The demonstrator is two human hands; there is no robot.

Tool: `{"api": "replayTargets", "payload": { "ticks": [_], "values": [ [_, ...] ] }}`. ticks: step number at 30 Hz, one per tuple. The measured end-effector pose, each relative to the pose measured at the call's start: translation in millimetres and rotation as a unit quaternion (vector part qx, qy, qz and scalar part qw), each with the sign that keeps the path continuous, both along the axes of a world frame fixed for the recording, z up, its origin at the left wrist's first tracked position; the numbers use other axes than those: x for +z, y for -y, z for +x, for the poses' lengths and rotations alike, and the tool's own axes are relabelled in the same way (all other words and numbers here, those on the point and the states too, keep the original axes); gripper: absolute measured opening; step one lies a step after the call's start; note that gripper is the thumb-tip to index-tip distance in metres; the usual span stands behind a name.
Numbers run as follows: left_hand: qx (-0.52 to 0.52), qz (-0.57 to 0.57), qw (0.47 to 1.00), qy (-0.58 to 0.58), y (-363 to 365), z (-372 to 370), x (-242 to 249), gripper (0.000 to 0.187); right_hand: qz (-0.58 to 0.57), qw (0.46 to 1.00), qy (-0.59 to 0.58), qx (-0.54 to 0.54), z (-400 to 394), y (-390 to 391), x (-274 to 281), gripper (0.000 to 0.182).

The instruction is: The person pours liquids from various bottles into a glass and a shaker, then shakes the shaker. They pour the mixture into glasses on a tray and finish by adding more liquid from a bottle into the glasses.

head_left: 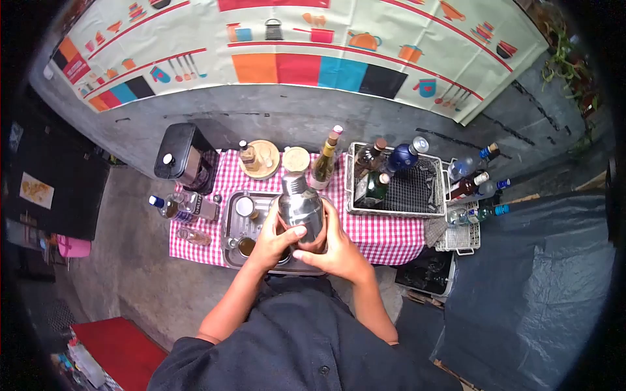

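Observation:
A shiny metal cocktail shaker (pixel 302 212) is held up in front of my chest, over the near side of a grey serving tray (pixel 229 212). My left hand (pixel 275 240) is wrapped round its left side, thumb across the front. My right hand (pixel 337 246) closes on the right side and lower part. On the tray, left of the shaker, are a pale-topped jar (pixel 245 207) and a small cup of dark liquid (pixel 246 246). Another dark round vessel is partly hidden beneath my hands.
A wire crate (pixel 398 210) with several bottles stands right, more bottles (pixel 464 188) beyond it. A black dispenser (pixel 186 156) and bottles (pixel 186 205) are left. Behind are a round wooden board (pixel 268 159) and a wine bottle (pixel 323 166), on a checked tablecloth (pixel 385 238).

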State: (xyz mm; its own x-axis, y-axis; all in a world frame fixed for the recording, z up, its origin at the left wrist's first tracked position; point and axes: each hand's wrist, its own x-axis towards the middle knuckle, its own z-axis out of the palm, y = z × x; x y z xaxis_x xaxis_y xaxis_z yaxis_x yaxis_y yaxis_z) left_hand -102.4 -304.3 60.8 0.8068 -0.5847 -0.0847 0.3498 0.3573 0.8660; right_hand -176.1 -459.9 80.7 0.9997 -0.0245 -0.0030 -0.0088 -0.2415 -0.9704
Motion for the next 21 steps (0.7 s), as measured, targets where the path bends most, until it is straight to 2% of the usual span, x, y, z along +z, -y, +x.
{"api": "replayTargets", "payload": {
  "ticks": [1, 3, 5, 7, 9, 10, 13, 15, 17, 18, 19, 21],
  "values": [
    [0.008, -0.002, 1.000, -0.001, -6.0, 1.9, 0.7, 0.080, -0.140, 0.988, 0.061, 0.014, 1.0, 2.0, 7.3, 0.112],
    [0.023, 0.049, 0.995, 0.078, -17.3, 7.0, 2.8, 0.083, -0.065, 0.997, 0.039, 0.007, 5.3, 5.7, 14.5, 0.114],
    [0.019, 0.057, 0.995, 0.083, -25.8, 9.9, 6.3, 0.085, -0.050, 0.991, 0.117, 0.032, 12.5, 2.7, 15.4, 0.111],
    [0.021, 0.055, 0.992, 0.116, -32.9, 10.0, 5.4, 0.082, -0.135, 0.979, 0.137, 0.072, 21.3, -11.9, 18.8, 0.110],
    [0.039, 0.067, 0.983, 0.169, -39.7, 12.4, 0.1, 0.076, -0.154, 0.977, 0.131, 0.068, 29.6, -32.7, 19.4, 0.108],
    [0.025, 0.095, 0.972, 0.211, -45.1, 13.5, 0.5, 0.069, -0.156, 0.976, 0.133, 0.067, 33.3, -38.2, 20.3, 0.108],
    [0.027, 0.133, 0.958, 0.253, -58.4, 22.5, 5.4, 0.070, -0.128, 0.983, 0.133, 0.017, 41.4, -53.3, 20.3, 0.105],
    [0.012, 0.159, 0.944, 0.289, -63.3, 28.0, 16.5, 0.067, -0.096, 0.984, 0.153, -0.012, 45.2, -55.7, -19.3, 0.103],
    [-0.035, 0.260, 0.923, 0.282, -64.0, 30.9, 26.3, 0.065, 0.115, 0.982, 0.131, -0.073, 45.8, -64.1, -36.6, 0.099],
    [-0.054, 0.271, 0.922, 0.271, -65.8, 34.9, 22.3, 0.069, 0.242, 0.960, 0.109, -0.092, 46.6, -70.0, -37.7, 0.094],
    [-0.058, 0.266, 0.922, 0.275, -66.5, 34.9, 20.9, 0.069, 0.306, 0.939, 0.100, -0.119, 50.1, -72.8, -39.8, 0.094],
    [-0.047, 0.288, 0.922, 0.253, -67.2, 34.9, 20.6, 0.084, 0.434, 0.886, 0.075, -0.143, 55.2, -69.9, -40.6, 0.099]
  ]
}}
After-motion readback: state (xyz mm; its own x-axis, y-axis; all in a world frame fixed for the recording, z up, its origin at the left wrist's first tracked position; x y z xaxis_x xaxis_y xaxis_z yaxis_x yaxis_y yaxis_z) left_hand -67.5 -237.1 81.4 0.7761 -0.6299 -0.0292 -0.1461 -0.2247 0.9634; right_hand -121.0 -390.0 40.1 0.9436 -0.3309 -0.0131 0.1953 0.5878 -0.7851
